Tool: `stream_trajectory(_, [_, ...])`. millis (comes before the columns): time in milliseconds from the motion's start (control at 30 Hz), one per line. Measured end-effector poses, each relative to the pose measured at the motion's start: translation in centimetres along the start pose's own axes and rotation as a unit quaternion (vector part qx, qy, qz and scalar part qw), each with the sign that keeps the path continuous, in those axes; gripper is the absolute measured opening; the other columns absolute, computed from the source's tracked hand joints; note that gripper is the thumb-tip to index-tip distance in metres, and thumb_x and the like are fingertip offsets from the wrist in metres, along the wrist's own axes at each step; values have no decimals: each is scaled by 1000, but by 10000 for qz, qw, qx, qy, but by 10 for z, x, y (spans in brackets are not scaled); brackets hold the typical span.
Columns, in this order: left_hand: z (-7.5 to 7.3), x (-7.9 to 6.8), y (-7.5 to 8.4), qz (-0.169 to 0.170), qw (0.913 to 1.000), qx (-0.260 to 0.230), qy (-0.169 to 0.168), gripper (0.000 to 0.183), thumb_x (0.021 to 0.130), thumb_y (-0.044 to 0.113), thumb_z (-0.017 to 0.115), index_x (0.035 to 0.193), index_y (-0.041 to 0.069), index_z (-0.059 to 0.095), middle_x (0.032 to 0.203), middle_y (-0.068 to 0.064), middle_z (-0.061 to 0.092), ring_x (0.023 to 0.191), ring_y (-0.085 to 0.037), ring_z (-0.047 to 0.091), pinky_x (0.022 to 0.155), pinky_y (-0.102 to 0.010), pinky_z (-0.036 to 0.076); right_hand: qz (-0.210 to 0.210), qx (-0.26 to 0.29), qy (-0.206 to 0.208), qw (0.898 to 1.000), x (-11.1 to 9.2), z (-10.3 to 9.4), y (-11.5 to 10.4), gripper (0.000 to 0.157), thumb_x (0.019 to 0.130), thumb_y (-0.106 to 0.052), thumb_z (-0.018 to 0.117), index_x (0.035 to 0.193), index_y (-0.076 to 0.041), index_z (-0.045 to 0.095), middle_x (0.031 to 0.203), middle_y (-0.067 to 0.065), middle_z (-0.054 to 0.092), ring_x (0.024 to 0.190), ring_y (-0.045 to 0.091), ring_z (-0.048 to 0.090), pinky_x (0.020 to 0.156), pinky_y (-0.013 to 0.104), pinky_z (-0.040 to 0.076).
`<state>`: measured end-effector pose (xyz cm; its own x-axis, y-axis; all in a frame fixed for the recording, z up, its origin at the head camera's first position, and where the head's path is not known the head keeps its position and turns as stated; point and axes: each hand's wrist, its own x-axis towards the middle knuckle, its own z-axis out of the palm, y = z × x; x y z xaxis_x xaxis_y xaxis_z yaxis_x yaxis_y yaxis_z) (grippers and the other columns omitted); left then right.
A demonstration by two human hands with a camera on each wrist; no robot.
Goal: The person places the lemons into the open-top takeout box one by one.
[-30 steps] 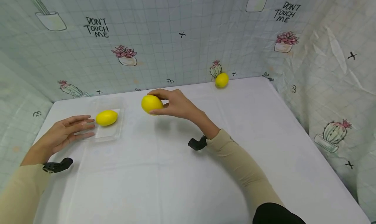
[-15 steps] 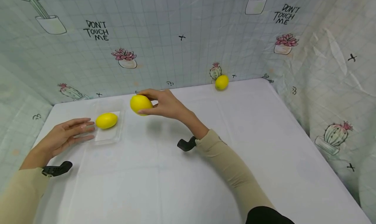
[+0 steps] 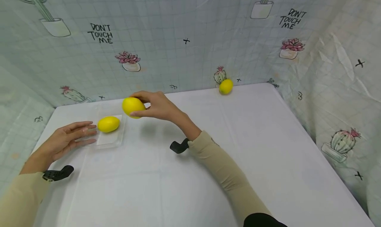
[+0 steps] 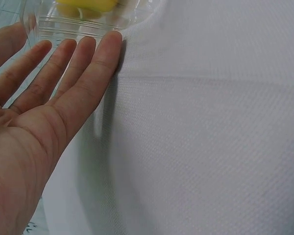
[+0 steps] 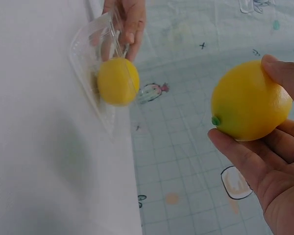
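My right hand (image 3: 159, 106) grips a yellow lemon (image 3: 133, 107) between thumb and fingers, raised above the table near the tray's right side. In the right wrist view this lemon (image 5: 250, 102) shows a small green tip. A second lemon (image 3: 108, 124) lies in a clear plastic tray (image 3: 110, 143) at the left of the table. Beside the tray's left side is my left hand (image 3: 69, 137), its fingers extended. The left wrist view shows the fingertips (image 4: 110, 41) right at the wall of the clear tray (image 4: 63, 27).
A third lemon (image 3: 226, 86) lies at the back edge of the white-covered table (image 3: 193, 174), against the printed curtain (image 3: 166, 55). The curtain also hangs along the left and right sides. Each wrist carries a black camera mount (image 3: 179, 147).
My right hand has carried its lemon leftward, closer to the tray. The left hand stays beside the tray, and the other two lemons keep their places.
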<state>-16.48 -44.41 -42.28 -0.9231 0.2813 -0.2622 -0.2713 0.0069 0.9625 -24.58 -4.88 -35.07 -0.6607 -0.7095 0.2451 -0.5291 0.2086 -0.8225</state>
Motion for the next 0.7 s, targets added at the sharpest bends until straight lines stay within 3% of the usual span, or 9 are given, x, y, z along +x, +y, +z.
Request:
stream_trajectory(367, [4, 1, 2, -180, 9983, 432, 350, 58, 107, 11, 53, 158, 2, 26, 134, 11, 63, 116, -12, 67, 92, -42, 60, 48, -588, -253, 9979, 22, 5, -5, 60, 89, -44, 79, 139, -19, 59, 124, -11, 68, 108, -4, 60, 91, 15, 50])
stream_trajectory(500, [6, 1, 4, -191, 9984, 413, 338, 58, 107, 11, 53, 158, 2, 27, 134, 11, 63, 116, -12, 67, 93, -42, 60, 141, -722, -441, 9963, 33, 9, -7, 60, 88, -46, 79, 139, -21, 59, 125, -14, 67, 109, -6, 59, 93, 14, 48])
stream_trajectory(600, [4, 1, 3, -143, 9992, 291, 230, 56, 107, 9, 52, 158, 4, 29, 134, 10, 63, 116, -12, 67, 93, -42, 60, 79, -1052, -693, 9920, 44, 14, -12, 60, 89, -49, 76, 141, -23, 58, 126, -16, 66, 110, -6, 58, 98, 14, 38])
stream_trajectory(700, [3, 0, 2, -68, 9997, 195, 89, 52, 108, 7, 50, 157, 6, 32, 134, 10, 63, 116, -12, 67, 92, -41, 60, -36, -1436, -984, 9847, 55, 17, -19, 62, 90, -52, 74, 142, -24, 57, 127, -17, 66, 110, -4, 57, 97, 17, 34])
